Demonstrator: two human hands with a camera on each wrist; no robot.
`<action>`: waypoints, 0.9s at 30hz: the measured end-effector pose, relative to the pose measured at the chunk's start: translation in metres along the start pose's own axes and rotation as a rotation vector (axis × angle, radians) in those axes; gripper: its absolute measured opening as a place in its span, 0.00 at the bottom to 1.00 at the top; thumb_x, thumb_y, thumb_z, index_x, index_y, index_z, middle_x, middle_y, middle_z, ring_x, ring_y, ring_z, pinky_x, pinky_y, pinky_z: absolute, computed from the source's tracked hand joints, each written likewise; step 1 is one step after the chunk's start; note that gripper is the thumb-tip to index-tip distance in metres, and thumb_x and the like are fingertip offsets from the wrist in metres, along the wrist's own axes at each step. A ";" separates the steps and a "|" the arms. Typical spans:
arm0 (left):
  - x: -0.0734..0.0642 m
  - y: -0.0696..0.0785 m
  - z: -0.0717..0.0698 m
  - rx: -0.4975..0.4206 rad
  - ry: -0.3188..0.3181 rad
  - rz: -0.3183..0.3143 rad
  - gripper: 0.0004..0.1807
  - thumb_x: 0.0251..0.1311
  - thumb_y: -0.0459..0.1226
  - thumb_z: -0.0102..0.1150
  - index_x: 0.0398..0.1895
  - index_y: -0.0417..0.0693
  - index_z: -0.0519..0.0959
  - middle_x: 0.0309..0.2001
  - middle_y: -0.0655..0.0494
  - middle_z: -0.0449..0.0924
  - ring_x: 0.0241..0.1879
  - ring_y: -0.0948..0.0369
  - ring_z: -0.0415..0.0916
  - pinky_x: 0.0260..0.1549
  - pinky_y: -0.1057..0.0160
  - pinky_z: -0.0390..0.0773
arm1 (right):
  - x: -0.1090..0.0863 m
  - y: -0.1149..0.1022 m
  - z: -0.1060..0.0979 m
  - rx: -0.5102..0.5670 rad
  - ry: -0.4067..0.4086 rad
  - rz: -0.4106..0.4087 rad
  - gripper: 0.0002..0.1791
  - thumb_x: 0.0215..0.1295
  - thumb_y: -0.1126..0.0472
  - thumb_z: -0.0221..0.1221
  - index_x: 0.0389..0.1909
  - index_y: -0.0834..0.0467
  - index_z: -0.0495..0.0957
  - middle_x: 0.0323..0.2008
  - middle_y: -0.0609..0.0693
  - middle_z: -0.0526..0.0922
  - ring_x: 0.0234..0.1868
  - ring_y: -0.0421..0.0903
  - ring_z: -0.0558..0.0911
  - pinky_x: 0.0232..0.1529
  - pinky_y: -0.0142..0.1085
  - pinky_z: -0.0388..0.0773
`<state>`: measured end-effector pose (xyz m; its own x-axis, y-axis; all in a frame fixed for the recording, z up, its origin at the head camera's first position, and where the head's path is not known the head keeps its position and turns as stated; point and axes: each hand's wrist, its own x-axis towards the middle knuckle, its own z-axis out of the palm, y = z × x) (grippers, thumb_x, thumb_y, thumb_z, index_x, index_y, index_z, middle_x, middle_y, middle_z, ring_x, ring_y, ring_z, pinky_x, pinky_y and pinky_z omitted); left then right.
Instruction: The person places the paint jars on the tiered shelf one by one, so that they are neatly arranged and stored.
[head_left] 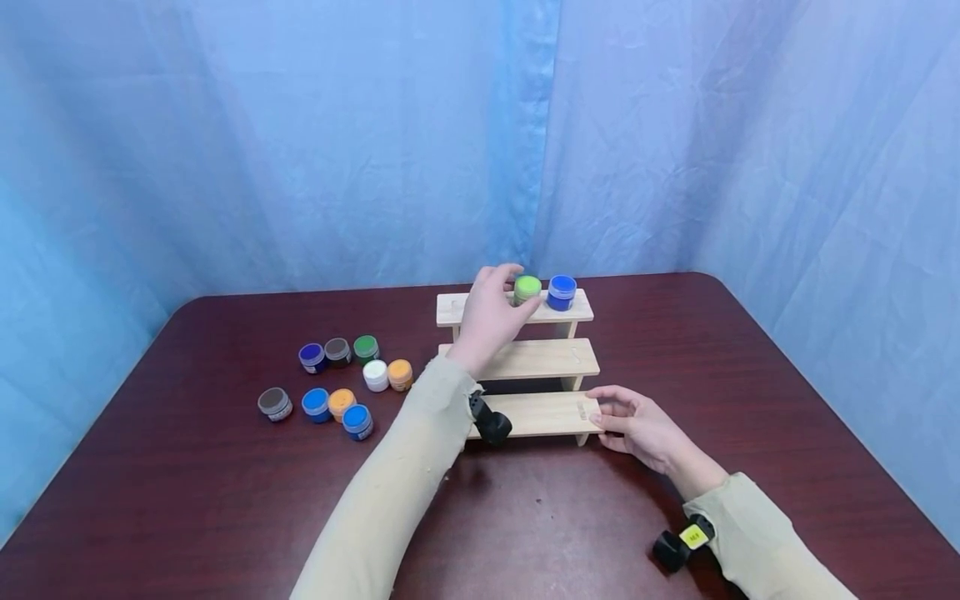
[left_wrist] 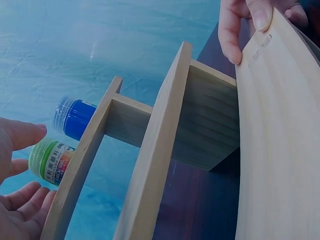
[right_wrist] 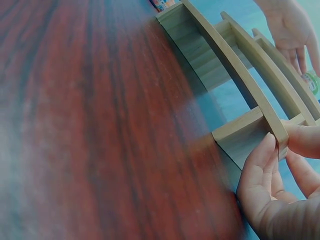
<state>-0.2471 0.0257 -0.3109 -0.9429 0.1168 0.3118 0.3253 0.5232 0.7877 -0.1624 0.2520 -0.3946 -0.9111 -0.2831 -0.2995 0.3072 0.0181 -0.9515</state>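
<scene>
A three-step wooden display shelf (head_left: 517, 360) stands on the table. On its top step are a light green paint jar (head_left: 527, 288) and, to its right, a blue paint jar (head_left: 562, 293). My left hand (head_left: 495, 312) is at the green jar, its fingers and thumb spread around it. In the left wrist view the green jar (left_wrist: 50, 161) sits upright on the step, with gaps between it and the spread digits. My right hand (head_left: 637, 427) pinches the right end of the lowest step, thumb above and fingers beneath, as the right wrist view shows the hand (right_wrist: 275, 185).
Left of the shelf, several paint jars stand on the dark red table (head_left: 195, 483): white (head_left: 376, 376), orange (head_left: 400, 375), green (head_left: 366, 349), brown (head_left: 275, 404) and blue (head_left: 357, 422) among them. A light blue curtain (head_left: 360, 142) hangs behind the table.
</scene>
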 end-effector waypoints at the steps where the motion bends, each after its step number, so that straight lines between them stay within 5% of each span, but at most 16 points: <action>1: 0.000 0.000 -0.001 -0.004 0.001 -0.004 0.27 0.58 0.43 0.64 0.60 0.46 0.72 0.54 0.47 0.69 0.50 0.57 0.74 0.48 0.63 0.78 | 0.000 0.000 0.000 -0.001 0.000 -0.001 0.16 0.63 0.72 0.55 0.46 0.50 0.73 0.35 0.45 0.78 0.31 0.38 0.78 0.31 0.28 0.79; 18: -0.022 -0.014 -0.020 -0.077 0.050 0.064 0.23 0.59 0.40 0.63 0.56 0.43 0.74 0.53 0.47 0.72 0.48 0.54 0.74 0.47 0.59 0.80 | 0.000 -0.001 0.000 -0.003 0.004 0.007 0.16 0.64 0.72 0.54 0.48 0.50 0.72 0.35 0.44 0.78 0.31 0.38 0.78 0.32 0.28 0.79; 27: -0.040 -0.023 -0.035 -0.029 0.062 0.116 0.22 0.59 0.39 0.62 0.57 0.43 0.74 0.51 0.47 0.74 0.47 0.55 0.76 0.47 0.60 0.80 | -0.001 -0.001 0.001 -0.007 0.005 -0.001 0.16 0.64 0.72 0.54 0.48 0.52 0.72 0.35 0.44 0.78 0.31 0.38 0.78 0.31 0.28 0.79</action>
<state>-0.2147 -0.0204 -0.3225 -0.8930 0.1225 0.4330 0.4346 0.4842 0.7594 -0.1617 0.2509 -0.3933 -0.9128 -0.2782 -0.2990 0.3043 0.0247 -0.9522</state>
